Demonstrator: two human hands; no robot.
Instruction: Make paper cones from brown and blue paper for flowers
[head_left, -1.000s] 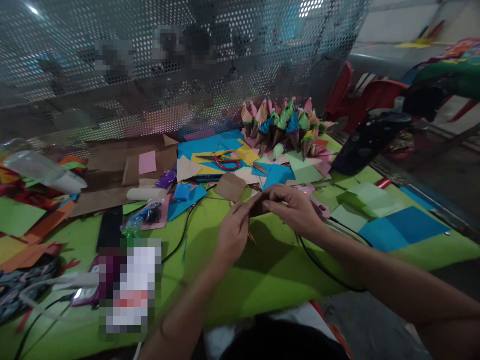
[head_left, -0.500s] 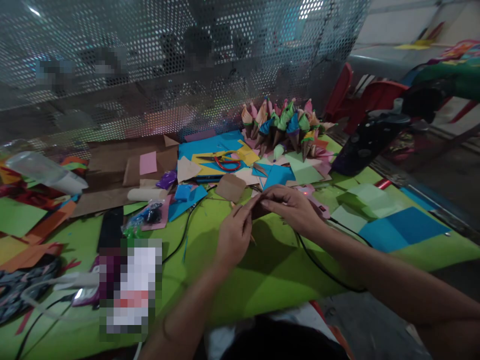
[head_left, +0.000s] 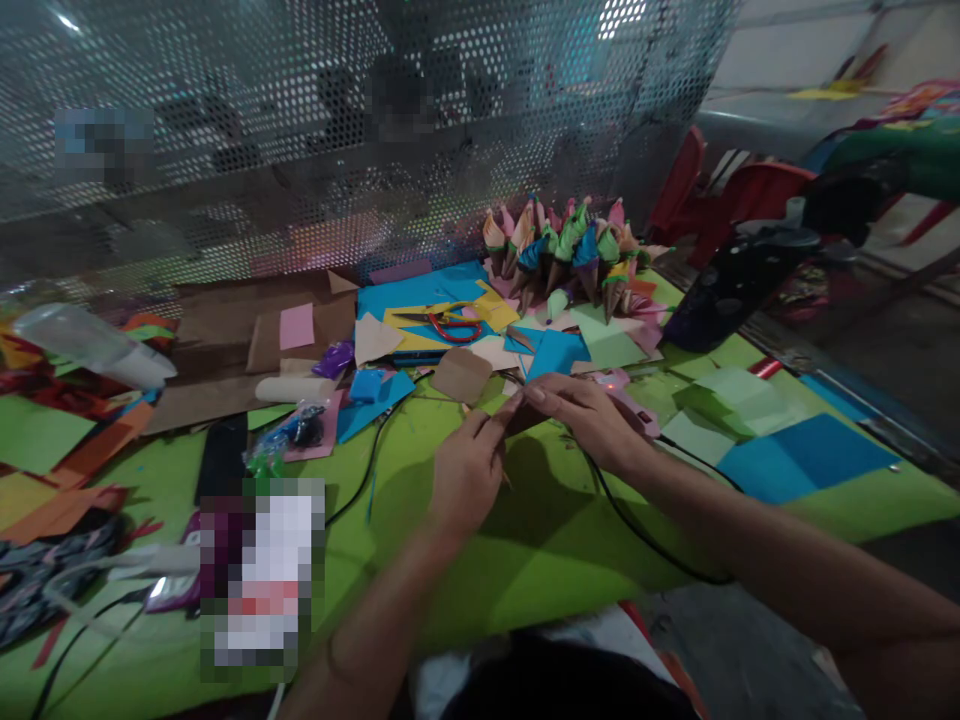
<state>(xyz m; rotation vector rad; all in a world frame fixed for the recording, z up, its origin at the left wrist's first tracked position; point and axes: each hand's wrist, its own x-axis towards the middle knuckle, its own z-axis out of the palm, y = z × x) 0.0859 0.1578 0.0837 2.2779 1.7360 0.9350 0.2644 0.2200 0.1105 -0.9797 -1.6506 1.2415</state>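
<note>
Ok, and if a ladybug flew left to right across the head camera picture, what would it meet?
Green paper sheet, pink paper rectangle, purple bundle, small blue packet, left hand, right hand, large blue paper sheet.

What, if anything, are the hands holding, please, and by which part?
Both hands hold a brown piece, apparently paper, seemingly by its upper edge; part is hidden.

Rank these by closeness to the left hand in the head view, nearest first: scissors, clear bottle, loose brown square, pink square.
From the left hand:
1. Loose brown square, just beyond it.
2. Scissors, farther back, behind that square.
3. Pink square, back and to the left.
4. Clear bottle, far left.
</note>
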